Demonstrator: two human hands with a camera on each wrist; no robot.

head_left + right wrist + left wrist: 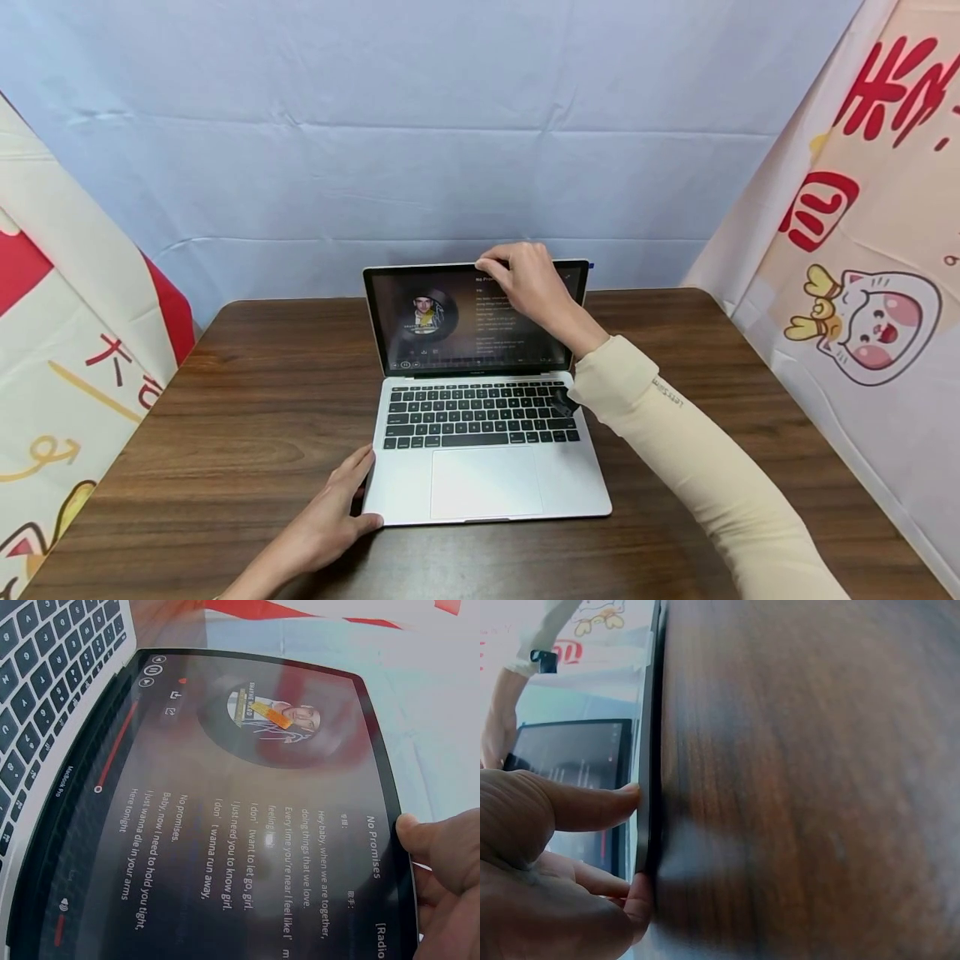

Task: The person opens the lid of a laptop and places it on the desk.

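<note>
Both hands [326, 517] [534, 285] grip a laptop [487, 482] — wood-grain table [277, 392] beneath, pale-blue cloth [420, 125] behind.

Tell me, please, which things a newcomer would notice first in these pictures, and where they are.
Most likely the open laptop, on the wooden table, with its lit screen showing song lyrics. Next come the hands: the right hand pinches the screen's top edge, while the left hand holds the base's near left corner. At far right, a smiling cartoon figure brightens the hanging cloth.
</note>
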